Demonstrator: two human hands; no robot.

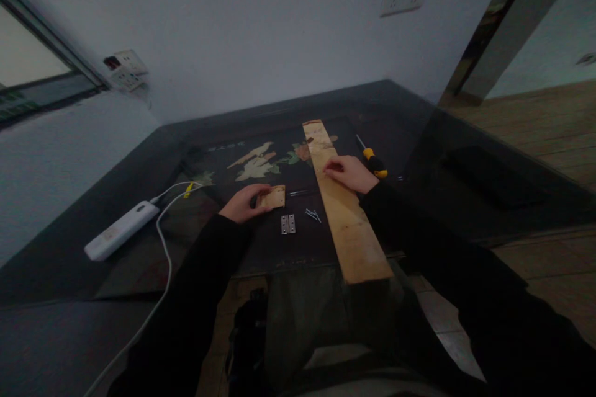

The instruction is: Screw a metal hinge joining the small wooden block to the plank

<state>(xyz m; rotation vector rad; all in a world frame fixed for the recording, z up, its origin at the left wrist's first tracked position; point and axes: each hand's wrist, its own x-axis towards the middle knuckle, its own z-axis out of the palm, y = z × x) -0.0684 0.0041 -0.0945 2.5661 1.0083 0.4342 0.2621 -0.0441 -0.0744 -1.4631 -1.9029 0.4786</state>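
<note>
At centre frame, the left hand (243, 202) grips the block (275, 198); right of it, the right hand (352, 175) curls over the plank (351, 229), contents unclear. Bumping the overhanging end could swing the plank into the loose screws (313, 216).

There are one left hand (244, 203) and one right hand (354, 175), one long board (347, 223), one small block (278, 197), one screwdriver (373, 159), two hinge plates (292, 224), one white device (121, 229) and one table (205, 136). Several screws (313, 216) overlap too closely to count.
</note>
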